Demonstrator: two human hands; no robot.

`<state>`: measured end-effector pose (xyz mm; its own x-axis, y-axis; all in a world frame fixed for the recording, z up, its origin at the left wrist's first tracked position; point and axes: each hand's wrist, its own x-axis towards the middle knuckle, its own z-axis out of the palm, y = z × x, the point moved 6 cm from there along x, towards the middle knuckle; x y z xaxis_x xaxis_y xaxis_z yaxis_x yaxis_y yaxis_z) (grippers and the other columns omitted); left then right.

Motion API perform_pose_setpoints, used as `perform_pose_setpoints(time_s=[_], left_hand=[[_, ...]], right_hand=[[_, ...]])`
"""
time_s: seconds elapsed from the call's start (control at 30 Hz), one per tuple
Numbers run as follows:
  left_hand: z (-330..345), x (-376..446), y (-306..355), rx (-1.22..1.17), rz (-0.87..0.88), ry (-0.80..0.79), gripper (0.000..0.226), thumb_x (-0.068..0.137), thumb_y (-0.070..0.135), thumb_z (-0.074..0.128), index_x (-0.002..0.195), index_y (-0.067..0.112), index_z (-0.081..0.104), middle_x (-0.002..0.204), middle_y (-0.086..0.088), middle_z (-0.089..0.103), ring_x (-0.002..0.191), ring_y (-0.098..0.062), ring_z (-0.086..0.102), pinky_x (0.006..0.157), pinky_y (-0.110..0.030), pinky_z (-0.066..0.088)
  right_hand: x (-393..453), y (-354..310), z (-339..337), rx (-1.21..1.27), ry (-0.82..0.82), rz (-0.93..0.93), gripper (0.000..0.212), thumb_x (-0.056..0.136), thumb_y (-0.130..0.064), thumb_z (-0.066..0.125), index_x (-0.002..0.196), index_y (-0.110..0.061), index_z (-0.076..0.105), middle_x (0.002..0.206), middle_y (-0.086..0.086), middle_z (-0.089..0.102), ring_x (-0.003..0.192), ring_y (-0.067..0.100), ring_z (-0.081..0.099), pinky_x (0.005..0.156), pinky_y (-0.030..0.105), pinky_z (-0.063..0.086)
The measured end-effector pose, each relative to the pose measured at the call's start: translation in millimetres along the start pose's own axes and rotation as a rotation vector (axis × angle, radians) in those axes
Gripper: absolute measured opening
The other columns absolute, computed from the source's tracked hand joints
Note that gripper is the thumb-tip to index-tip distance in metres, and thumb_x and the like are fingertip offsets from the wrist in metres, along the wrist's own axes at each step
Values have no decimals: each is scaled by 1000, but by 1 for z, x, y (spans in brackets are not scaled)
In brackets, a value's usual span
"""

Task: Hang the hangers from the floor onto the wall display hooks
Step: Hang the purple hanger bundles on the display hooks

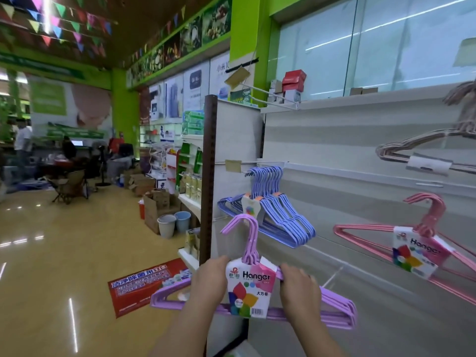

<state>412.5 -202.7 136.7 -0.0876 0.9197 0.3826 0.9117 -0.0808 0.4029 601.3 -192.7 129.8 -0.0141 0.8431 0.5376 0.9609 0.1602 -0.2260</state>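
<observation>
We're up at the wall display (334, 140) now, both hands on a bundle of purple hangers (334, 305) held out in front of the panel. Our left hand (208, 279) grips the bundle's left shoulder, fingers curled round the bars just beside the "Hanger" label card (248, 287); our right hand (298, 287) clamps the right shoulder the same way, touching the card's other edge. The bundle's hooks (244, 228) stand upright, near the blue hangers (280, 215) and just below them, which already hang from a wall hook (260, 164). Over to the right a pink bundle (425, 243) hangs on the panel, with a paler set (412, 150) higher up. Down on the floor, left of our hands, lies a red sticker (139, 287).
</observation>
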Motion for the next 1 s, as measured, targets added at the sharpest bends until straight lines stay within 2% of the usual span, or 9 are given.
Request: perform_pose_setpoints(time_s=[0.07,0.13,0.17,0.27,0.43,0.53,0.67,0.8,1.0], left_hand=[[-6,28,-1,8,7,33,9,92,27,44,90,29,53,88,7,63,85,-11,60,72,-30,49],[-15,55,0,4,18,67,7,92,30,45,90,30,52,88,8,62,83,-10,60,70,-29,48],[-20,70,1,-5,27,87,7,92,31,46,89,30,52,88,8,62,83,-10,60,69,-28,48],[-34,112,4,-51,51,147,6,90,30,49,90,26,54,90,6,64,85,-15,61,72,-34,52],[-57,173,17,-76,116,292,14,90,21,50,101,25,57,96,3,65,88,-21,61,73,-34,51],[-75,201,26,-60,185,405,25,91,14,49,113,24,57,102,0,64,93,-21,58,71,-31,42],[-94,239,29,-41,298,539,35,90,9,46,122,20,57,110,-1,64,101,-22,55,81,-28,34],[-112,280,26,-158,397,646,36,85,4,52,119,12,63,109,-7,68,102,-28,59,95,-35,37],[-138,349,27,-222,522,644,35,91,14,50,125,16,58,119,-3,64,113,-23,54,106,-36,28]], right_hand=[[28,-6,2,-39,51,6,17,69,-17,46,72,-24,61,66,-3,64,66,22,64,56,29,36],[54,-13,-4,-64,136,-21,11,60,-13,53,63,-22,58,54,-3,58,52,21,60,51,26,26],[69,-17,-7,-62,112,-21,12,63,-10,53,66,-21,58,57,-3,59,55,22,60,53,27,26],[109,-20,-14,-55,126,-4,20,85,-8,43,91,-19,58,87,1,65,89,25,61,68,32,27],[168,-23,-30,-67,207,52,25,90,-11,42,106,-22,57,104,4,66,103,28,58,79,32,36],[196,-28,-44,-61,247,92,26,90,-9,43,108,-20,58,106,7,66,102,30,58,77,32,36],[234,-42,-55,-82,320,128,24,89,-7,44,105,-19,57,103,8,66,98,31,58,71,32,27],[270,-59,-70,-129,410,151,21,92,-9,42,105,-17,56,103,9,66,97,33,59,74,34,34],[314,-84,-88,-163,550,241,17,92,-7,43,100,-14,57,96,13,66,89,35,57,70,32,29]])
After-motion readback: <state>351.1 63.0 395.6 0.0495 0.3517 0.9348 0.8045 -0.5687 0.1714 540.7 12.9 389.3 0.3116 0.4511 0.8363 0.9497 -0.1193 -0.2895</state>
